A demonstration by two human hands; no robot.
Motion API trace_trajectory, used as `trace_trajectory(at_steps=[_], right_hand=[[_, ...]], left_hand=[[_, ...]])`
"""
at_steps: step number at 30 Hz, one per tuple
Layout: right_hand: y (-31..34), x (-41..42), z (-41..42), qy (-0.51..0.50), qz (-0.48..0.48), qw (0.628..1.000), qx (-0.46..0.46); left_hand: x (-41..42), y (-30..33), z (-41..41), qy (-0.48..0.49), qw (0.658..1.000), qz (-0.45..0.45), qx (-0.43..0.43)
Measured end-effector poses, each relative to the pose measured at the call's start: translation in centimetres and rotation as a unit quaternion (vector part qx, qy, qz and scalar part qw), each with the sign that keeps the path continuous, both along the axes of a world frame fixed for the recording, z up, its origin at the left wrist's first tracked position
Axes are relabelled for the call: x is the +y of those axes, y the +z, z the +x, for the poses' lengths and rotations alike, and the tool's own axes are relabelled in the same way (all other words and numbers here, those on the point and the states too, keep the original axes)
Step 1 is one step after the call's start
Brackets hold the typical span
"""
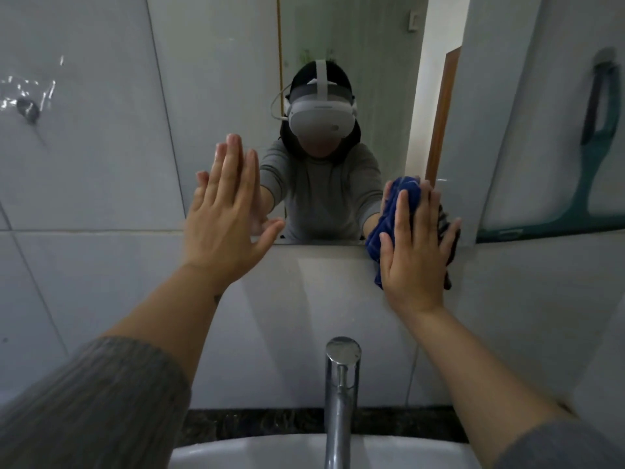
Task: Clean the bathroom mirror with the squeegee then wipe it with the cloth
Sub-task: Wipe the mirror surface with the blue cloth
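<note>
The bathroom mirror (351, 45) hangs on the tiled wall straight ahead. My right hand (414, 252) lies flat with fingers spread, pressing a blue cloth (384, 228) against the mirror's lower right corner and the tile just below it. My left hand (226, 204) is flat and open against the mirror's lower left edge, holding nothing. A green squeegee (588, 184) hangs from a hook on the wall to the right of the mirror, out of both hands.
A chrome tap (340, 394) rises from a white sink (253, 451) directly below the mirror, in front of a dark counter strip. A clear plastic hook (28, 108) sticks on the left tiles. The mirror reflects a person wearing a headset.
</note>
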State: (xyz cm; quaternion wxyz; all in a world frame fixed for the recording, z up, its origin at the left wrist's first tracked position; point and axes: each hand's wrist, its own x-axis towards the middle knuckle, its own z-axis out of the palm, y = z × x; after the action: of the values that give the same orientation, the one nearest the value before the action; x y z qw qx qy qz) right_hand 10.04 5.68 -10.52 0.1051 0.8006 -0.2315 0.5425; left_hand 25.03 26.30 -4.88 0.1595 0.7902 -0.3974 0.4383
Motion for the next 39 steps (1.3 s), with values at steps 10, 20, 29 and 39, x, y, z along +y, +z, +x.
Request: trace_trajectory(at_steps=[10, 20, 29, 39], right_hand=[[1.2, 5.2, 4.5, 0.010, -0.072, 0.994, 0.077], [1.3, 13.4, 11.0, 0.088, -0.093, 0.988, 0.085], [2.3, 20.3, 15.4, 0.392, -0.068, 0.914, 0.084], [10.6, 25.9, 16.0, 0.566, 0.065, 0.821, 0.040]], left_hand=[[2.1, -2.2, 1.2, 0.021, 1.000, 0.016, -0.003], [8.8, -6.5, 4.0, 0.094, 0.991, 0.043, 0.084], [15.5, -5.0, 4.5, -0.008, 0.958, -0.088, 0.272], [20.7, 3.0, 4.2, -0.076, 0.922, -0.241, 0.292]])
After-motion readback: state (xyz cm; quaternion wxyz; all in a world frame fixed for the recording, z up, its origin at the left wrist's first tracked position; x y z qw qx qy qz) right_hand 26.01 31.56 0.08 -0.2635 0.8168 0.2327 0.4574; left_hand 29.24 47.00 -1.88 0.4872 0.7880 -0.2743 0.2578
